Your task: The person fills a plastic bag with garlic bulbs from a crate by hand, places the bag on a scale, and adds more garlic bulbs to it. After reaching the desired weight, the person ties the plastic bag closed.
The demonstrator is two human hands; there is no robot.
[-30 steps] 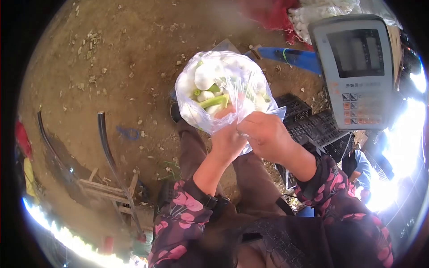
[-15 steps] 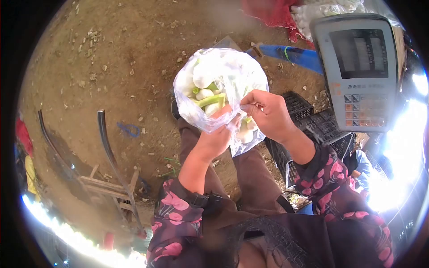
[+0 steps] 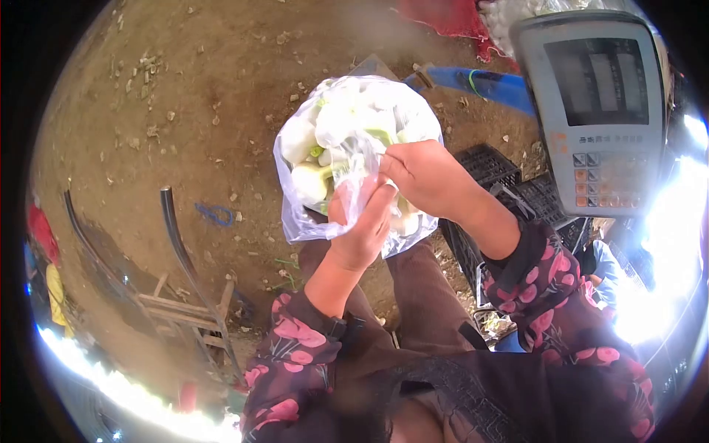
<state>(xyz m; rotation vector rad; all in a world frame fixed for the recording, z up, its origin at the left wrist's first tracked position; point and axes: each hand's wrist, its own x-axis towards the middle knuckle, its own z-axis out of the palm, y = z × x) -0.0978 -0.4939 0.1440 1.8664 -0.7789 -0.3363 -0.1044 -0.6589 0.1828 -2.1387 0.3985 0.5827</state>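
A clear plastic bag (image 3: 295, 227) packed with round white vegetables (image 3: 298, 140) with pale green stalks is in front of my legs. My left hand (image 3: 360, 232) is closed on gathered plastic at the bag's near side. Right beside it, my right hand (image 3: 428, 177) pinches the plastic, its fingertips close to the left thumb. The bag's near edge flares out loosely to the left. Part of the right hand's grip is hidden behind its own back, and what supports the bag underneath is mostly hidden.
A scale display with keypad (image 3: 602, 118) stands at the upper right, near a blue bar (image 3: 480, 85). Black plastic crates (image 3: 487, 170) are stacked right of my legs. A metal-handled cart (image 3: 181, 303) stands on the dirt floor at left. Red netting (image 3: 447, 18) lies at the back.
My right hand has turned over and shifted slightly left, its back now facing up. My left hand has dropped slightly with the plastic. The bag's left side has spread, showing more vegetables.
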